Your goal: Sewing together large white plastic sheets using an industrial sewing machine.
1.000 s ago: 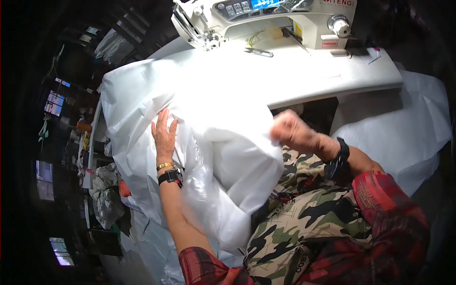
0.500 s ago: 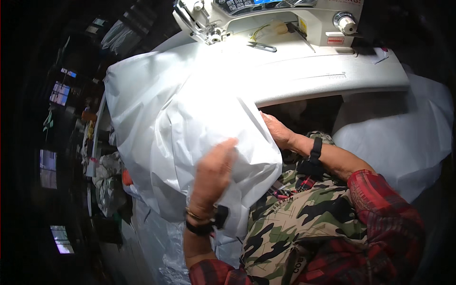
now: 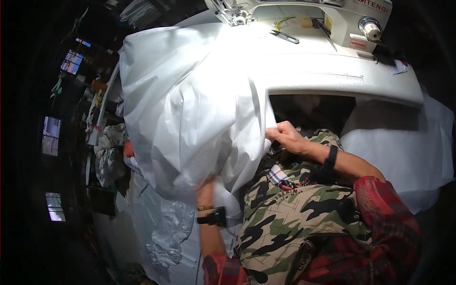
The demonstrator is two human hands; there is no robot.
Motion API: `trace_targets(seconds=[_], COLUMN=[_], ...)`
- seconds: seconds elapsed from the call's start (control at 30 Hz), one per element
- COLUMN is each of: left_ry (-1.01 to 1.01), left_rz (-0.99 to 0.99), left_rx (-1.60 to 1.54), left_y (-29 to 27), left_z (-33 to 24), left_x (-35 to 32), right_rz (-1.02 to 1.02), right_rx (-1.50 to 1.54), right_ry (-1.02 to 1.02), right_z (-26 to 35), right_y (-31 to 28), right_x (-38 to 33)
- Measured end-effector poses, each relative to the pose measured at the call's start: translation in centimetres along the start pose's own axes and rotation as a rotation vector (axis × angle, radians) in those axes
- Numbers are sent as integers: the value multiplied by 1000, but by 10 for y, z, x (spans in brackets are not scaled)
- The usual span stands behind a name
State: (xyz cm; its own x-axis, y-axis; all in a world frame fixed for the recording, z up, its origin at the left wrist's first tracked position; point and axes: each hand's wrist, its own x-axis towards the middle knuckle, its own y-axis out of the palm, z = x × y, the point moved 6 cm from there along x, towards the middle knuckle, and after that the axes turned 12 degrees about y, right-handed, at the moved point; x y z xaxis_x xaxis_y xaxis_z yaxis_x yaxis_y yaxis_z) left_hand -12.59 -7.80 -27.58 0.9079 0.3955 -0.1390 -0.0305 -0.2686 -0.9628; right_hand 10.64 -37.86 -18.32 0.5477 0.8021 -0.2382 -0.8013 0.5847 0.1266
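A large white sheet of smooth fabric [image 3: 190,109] drapes off the sewing machine bed [image 3: 327,78] toward my lap, with loose folds down its middle. My right hand [image 3: 287,137] is closed on its right edge, just below the front rim of the bed. My left hand [image 3: 207,186] is at the lower part of the cloth; its fingers are hidden among the folds and smeared by motion. Above the cloth's far end stands the needle head of the white sewing machine [image 3: 237,16], brightly lit.
Small thread snips [image 3: 285,37] and a dark slim tool [image 3: 325,35] lie on the machine bed. More white fabric [image 3: 399,142] hangs at the right. Crumpled clear plastic [image 3: 168,232] lies at the lower left, near a bundled pale bag [image 3: 110,156].
My left hand has moved down from on top of the cloth to among its lower folds. My right hand has come slightly nearer, drawing the edge along. The whole view has shifted a little.
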Motion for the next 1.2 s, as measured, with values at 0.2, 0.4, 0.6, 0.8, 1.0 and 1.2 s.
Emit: trace_targets(seconds=[0.2,0.4,0.6,0.8,1.0,1.2], left_ry=[131,258,710,281,444,284], left_rz=[-115,100,-430,-317,-751,-943], left_rx=[-157,230,-97,66,-38,173], left_y=[-74,-99,-153,-142,-175,-194], left_z=[114,-50,-229,-194,-206,-185], left_x=[-20,-32,-40,-5,-22,0], right_rz=[11,-510,-429,-136,408,472], right_rx=[332,-960,-522,-68,39,197], right_ry=[-36,202,-396,-65,-276,-126], right_z=[33,18,92,97,128,122], right_y=[-36,-78,-36,12,63,82], right_x=[-81,-75,-60,31,40,34])
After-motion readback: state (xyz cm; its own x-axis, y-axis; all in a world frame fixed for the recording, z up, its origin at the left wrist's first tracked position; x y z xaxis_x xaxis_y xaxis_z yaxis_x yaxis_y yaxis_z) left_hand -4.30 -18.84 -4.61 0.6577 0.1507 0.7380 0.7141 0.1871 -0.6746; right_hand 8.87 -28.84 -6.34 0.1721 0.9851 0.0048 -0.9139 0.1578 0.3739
